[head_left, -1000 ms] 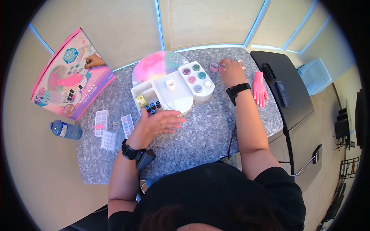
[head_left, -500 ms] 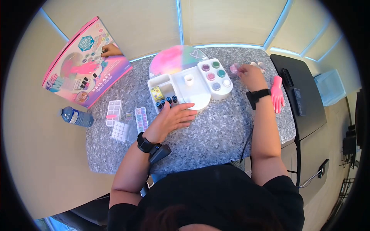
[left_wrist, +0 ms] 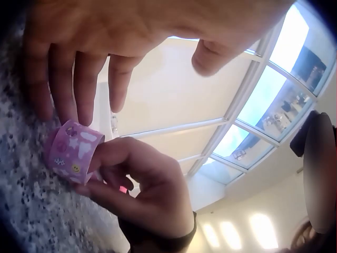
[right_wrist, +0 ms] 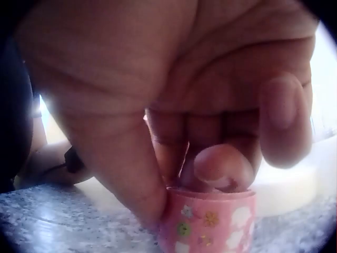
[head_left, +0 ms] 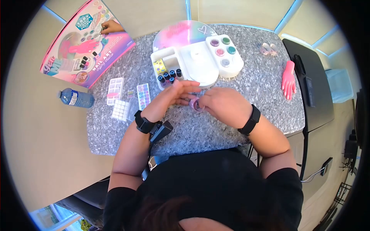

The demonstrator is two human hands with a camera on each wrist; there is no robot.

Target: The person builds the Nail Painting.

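Observation:
A pink patterned ring-shaped roll [head_left: 196,104] is held low over the granite table in front of the white organizer [head_left: 200,79]. My right hand [head_left: 227,106] pinches its edge between thumb and a finger that reaches inside; the right wrist view shows the flower and cloud prints on the roll [right_wrist: 210,224]. My left hand [head_left: 169,96] is beside it, fingers extended and thumb apart. In the left wrist view, fingertips of the left hand [left_wrist: 105,42] come down to the far side of the roll [left_wrist: 76,153]; whether they press on it I cannot tell.
Small dark-capped bottles [head_left: 172,77] and a yellow patterned roll [head_left: 159,66] sit in the organizer. Two pale rolls [head_left: 268,49] and a pink model hand [head_left: 288,81] lie right. Sticker sheet [head_left: 143,96], small trays [head_left: 115,91], a bottle [head_left: 76,97] and a large box [head_left: 86,44] stand left.
My right hand has carried the pink roll from the back right of the table to the front middle, beside my left hand. The head view has shifted.

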